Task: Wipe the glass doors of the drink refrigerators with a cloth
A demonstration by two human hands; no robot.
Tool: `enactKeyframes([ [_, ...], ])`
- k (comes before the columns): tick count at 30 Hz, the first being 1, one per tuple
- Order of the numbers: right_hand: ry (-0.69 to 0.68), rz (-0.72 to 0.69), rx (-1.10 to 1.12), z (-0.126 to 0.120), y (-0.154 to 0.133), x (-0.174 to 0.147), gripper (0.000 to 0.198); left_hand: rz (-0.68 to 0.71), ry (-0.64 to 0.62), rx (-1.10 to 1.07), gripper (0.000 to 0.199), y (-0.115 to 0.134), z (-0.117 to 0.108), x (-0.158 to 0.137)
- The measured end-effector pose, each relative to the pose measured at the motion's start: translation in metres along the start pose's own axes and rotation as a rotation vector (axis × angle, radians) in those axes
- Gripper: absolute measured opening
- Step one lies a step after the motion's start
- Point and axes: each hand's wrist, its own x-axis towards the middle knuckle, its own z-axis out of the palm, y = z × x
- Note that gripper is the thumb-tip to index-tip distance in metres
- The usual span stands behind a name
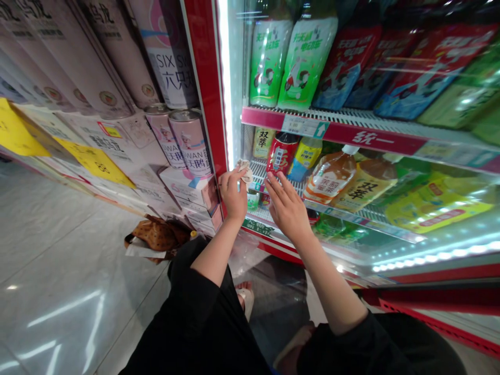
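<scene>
My left hand (233,195) is closed on a crumpled whitish cloth (245,171), near the left end of a drinks fridge's lower shelf. Fingers stretched out, my right hand (287,204) is in front of the same shelf and holds nothing. Just beyond its fingertips stands a dark red bottle (278,151); whether they touch it I cannot tell. A yellow and blue bottle (305,158) is beside that one. Farther right are an orange-brown tea bottle (331,174) and a yellowish-brown bottle (365,182).
Green bottles (307,57) and red-blue bottles fill the shelf above, with a magenta price strip (351,134) along its edge. Left of the red fridge frame (207,67) stand pink cans (189,140) on cartons. A brown bag (158,237) sits on the tiled floor (70,271).
</scene>
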Motion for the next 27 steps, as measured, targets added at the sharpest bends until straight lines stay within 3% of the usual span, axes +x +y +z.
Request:
enactKeyframes([
  [5, -0.032, 0.028, 0.042, 0.004, -0.003, 0.017, 0.079, 0.140, -0.099, -0.010, 0.026, 0.005, -0.002, -0.007],
  [13, -0.046, -0.004, -0.010, 0.001, 0.001, 0.017, 0.079, -0.125, 0.094, -0.019, 0.018, -0.013, 0.002, 0.017],
  [21, -0.069, -0.034, 0.029, 0.004, -0.012, 0.042, 0.074, 0.006, -0.036, -0.033, 0.022, 0.000, -0.003, 0.007],
  [27, -0.098, -0.045, 0.060, 0.008, -0.015, 0.050, 0.075, -0.071, 0.096, -0.047, 0.019, -0.023, 0.000, 0.043],
])
